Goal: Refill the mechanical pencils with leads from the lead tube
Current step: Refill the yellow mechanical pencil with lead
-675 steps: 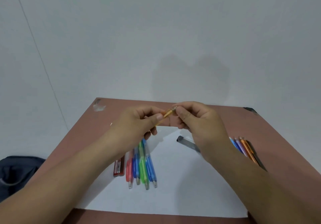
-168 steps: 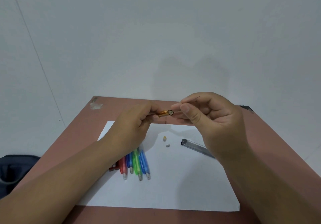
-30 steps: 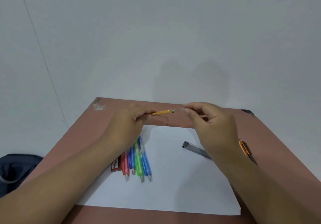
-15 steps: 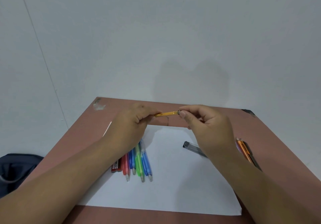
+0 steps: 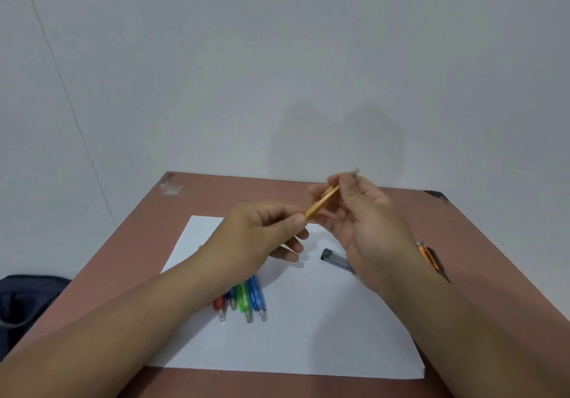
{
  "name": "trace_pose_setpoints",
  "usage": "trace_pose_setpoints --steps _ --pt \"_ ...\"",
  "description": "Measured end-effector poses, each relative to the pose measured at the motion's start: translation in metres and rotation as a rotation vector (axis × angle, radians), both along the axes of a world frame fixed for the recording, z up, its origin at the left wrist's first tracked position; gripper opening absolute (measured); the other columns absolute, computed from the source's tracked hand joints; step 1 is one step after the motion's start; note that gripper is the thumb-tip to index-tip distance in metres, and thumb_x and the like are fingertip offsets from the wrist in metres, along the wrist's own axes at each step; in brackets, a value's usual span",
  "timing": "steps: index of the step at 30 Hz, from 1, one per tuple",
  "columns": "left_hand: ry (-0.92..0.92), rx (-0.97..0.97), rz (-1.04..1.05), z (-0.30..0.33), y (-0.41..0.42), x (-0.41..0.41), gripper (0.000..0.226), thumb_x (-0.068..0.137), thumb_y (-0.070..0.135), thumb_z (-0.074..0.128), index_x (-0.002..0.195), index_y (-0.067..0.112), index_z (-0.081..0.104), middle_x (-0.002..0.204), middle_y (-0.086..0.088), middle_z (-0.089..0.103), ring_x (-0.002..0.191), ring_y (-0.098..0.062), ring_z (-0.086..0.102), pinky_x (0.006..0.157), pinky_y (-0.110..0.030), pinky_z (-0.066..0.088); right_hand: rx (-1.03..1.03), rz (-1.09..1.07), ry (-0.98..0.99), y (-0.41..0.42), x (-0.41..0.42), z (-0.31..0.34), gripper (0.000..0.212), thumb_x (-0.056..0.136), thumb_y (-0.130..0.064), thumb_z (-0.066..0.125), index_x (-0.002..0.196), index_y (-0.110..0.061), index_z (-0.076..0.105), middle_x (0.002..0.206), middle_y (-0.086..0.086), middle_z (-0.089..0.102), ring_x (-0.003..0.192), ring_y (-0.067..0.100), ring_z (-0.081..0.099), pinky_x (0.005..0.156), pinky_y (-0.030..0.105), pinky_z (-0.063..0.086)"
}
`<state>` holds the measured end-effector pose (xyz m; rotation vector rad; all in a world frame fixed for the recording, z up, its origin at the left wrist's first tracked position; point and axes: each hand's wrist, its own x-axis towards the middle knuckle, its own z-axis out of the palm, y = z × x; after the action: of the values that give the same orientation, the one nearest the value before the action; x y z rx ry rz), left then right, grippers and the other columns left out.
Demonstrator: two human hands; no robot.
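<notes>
A sheet of paper lies on the table. On its left part lies a row of pencils; the lead tube lies right of them. More pencils lie on the table beyond the paper's right edge.

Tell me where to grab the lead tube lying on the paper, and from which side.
Pinch the lead tube across its narrow body near the dark capped end, coming down from above on the left. It lies flat on the white paper, and the right hand hides its far end, so only that end is free.
</notes>
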<state>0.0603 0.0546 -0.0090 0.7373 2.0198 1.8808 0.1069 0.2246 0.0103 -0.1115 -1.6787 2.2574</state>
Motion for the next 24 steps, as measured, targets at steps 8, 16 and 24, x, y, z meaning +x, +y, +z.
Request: trace_pose_setpoints --steps 8,16,24 --pt "-0.357 0.206 -0.186 0.007 -0.004 0.004 0.064 0.093 0.055 0.041 0.106 0.002 0.075 0.1 -0.024 0.071 0.083 -0.033 0.068 0.069 -0.036 0.06 -0.69 0.154 0.201 0.029 -0.002 0.011 0.031 0.105 -0.04 0.043 0.087 -0.016 0.051 0.072 0.002 0.044 0.059 0.017 0.044 0.068 0.032 0.048" --pt "-0.411 0.202 -0.336 0.004 -0.002 0.009 0.074 0.09 0.062 0.039 0.119 0.002 0.07 0.112 -0.026 0.069 0.091 -0.035 0.068 0.073 -0.039 0.058 -0.794 0.203 0.236 0.034 0.005 0.014 0.044 0.096 -0.049 0.038 0.068 -0.016 0.04 0.067 -0.001 0.032 0.055 0.016 0.027 0.055 0.028 0.033" --pt "-0.423 0.232 -0.394 0.005 -0.003 0.01 0.074 0.091 0.062 0.038 0.122 0.002 0.068 0.114 -0.028 0.066 0.092 -0.036 0.066 0.076 -0.041 0.058 -0.808 0.203 0.256 0.033 0.007 0.016 0.04 0.096 -0.043 0.031 0.065 -0.018 0.034 0.063 -0.002 0.029 0.05 0.016 0.027 0.053 0.028 0.032"
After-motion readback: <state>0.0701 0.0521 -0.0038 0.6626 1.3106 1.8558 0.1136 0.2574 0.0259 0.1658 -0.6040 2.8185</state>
